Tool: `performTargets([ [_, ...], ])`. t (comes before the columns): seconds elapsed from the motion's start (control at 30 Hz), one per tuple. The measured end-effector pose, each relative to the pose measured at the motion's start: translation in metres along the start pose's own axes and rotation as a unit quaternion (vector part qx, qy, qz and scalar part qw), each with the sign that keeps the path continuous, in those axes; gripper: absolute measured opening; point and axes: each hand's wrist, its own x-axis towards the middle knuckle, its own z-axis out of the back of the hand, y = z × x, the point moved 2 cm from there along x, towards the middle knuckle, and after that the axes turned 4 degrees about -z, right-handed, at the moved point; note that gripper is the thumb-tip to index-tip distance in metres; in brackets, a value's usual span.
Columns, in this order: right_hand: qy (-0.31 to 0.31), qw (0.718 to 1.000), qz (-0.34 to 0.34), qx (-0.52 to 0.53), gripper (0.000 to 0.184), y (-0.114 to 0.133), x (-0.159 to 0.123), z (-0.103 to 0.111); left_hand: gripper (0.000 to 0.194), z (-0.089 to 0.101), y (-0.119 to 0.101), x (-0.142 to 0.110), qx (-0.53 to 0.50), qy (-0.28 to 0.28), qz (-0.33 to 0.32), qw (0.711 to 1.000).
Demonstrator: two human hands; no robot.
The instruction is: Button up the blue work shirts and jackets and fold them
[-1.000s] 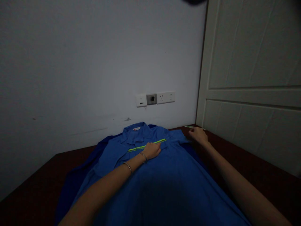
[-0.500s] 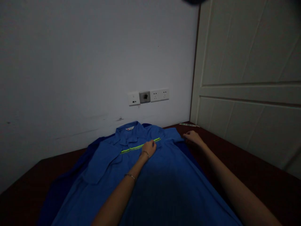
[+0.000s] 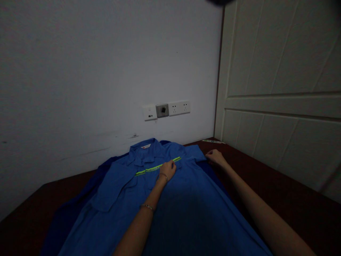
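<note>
A light-blue short-sleeved work shirt (image 3: 197, 199) lies spread front up, its collar toward the wall and a yellow-green stripe (image 3: 153, 168) across the chest. Beneath it a darker blue garment (image 3: 69, 217) shows along both sides. My left hand (image 3: 167, 169) rests on the shirt's chest at the stripe, fingers curled in; whether cloth is pinched under them is hidden. At the hem of the sleeve on the right, my right hand (image 3: 215, 157) has its fingertips closed on the cloth edge. Bracelets circle my left wrist and forearm.
The garments lie on a dark red-brown surface (image 3: 255, 177). Behind it stands a white wall with a row of sockets (image 3: 179, 108) and a grey plate (image 3: 162, 110). A white panelled door or cabinet side (image 3: 279, 135) borders the right. A thin patterned strip (image 3: 213, 141) lies in the far corner.
The camera view has shifted slightly. Both hands keep nearly the same places on the shirt, and the shirt lies as before.
</note>
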Motion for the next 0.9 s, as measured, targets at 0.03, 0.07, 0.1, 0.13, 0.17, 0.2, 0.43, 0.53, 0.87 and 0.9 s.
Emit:
performTargets([
  [0.03,0.000,1.000,0.001,0.004,0.027,0.001,-0.001,0.000,0.027,0.001,0.000,0.000,-0.002,-0.001,-0.002,1.000],
  [0.07,0.002,1.000,-0.001,0.010,0.027,0.002,-0.002,0.000,0.026,0.001,-0.001,-0.001,-0.004,-0.003,-0.005,1.000],
  [0.1,0.005,1.000,-0.004,0.017,0.027,0.003,-0.003,0.000,0.026,0.002,-0.001,-0.001,-0.006,-0.005,-0.007,1.000],
  [0.13,0.007,1.000,-0.008,0.025,0.027,0.004,-0.004,-0.001,0.025,0.003,-0.001,-0.002,-0.009,-0.005,-0.008,1.000],
  [0.17,0.009,0.999,-0.011,0.032,0.028,0.004,-0.004,-0.001,0.025,0.004,-0.001,-0.002,-0.013,-0.005,-0.007,1.000],
  [0.2,0.009,0.999,-0.012,0.035,0.031,0.006,-0.005,-0.002,0.025,0.004,-0.001,-0.002,-0.018,-0.005,-0.006,1.000],
  [0.43,-0.136,0.963,0.220,-0.076,0.030,0.046,-0.031,-0.006,0.025,0.002,0.002,-0.003,-0.100,-0.050,-0.015,0.994],
  [0.53,-0.124,0.918,0.368,-0.085,0.032,0.077,-0.063,-0.021,0.026,0.005,0.008,0.000,-0.173,-0.105,0.017,0.979],
  [0.87,0.216,0.800,0.539,-0.155,0.036,0.119,-0.131,-0.081,0.026,0.028,0.052,0.020,-0.494,-0.089,0.265,0.824],
  [0.9,0.232,0.796,0.534,-0.167,0.035,0.118,-0.130,-0.082,0.026,0.029,0.053,0.021,-0.491,-0.089,0.262,0.826],
])
